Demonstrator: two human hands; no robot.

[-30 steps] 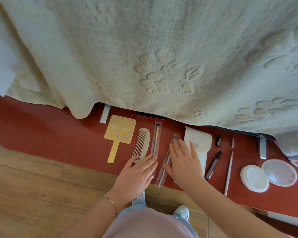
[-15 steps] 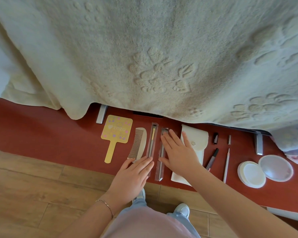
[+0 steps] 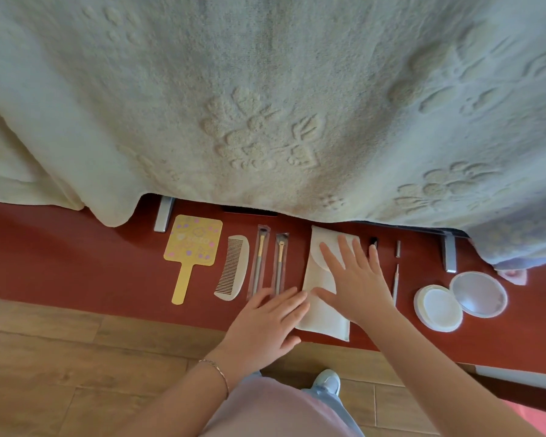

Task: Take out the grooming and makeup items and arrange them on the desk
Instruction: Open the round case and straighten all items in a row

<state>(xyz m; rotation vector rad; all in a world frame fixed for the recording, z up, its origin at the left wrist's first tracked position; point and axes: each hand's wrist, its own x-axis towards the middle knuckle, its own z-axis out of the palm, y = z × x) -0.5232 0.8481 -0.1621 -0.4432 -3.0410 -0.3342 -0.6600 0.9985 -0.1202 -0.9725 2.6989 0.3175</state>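
Observation:
On the red desk (image 3: 76, 266) lie, from left to right, a yellow hand mirror (image 3: 192, 247), a white comb (image 3: 233, 266), two packaged brushes (image 3: 258, 263) (image 3: 280, 263) side by side, and a white pouch (image 3: 320, 313). My right hand (image 3: 353, 279) lies flat with spread fingers on the pouch. My left hand (image 3: 265, 320) rests flat at the near ends of the brushes, its fingertips at the pouch's left edge. Right of the pouch are a small black cap (image 3: 373, 241), a thin white stick (image 3: 395, 283) and an opened round white compact (image 3: 440, 307).
A cream embossed blanket (image 3: 265, 105) hangs over the back of the desk and hides what is behind. Two grey metal feet (image 3: 164, 214) (image 3: 449, 252) stand under its edge. Wooden floor (image 3: 60, 357) and my shoe (image 3: 327, 381) are below the desk's near edge.
My right hand has moved right from the second brush onto the white pouch. The second brush now lies straight beside the first. My left hand has shifted slightly right.

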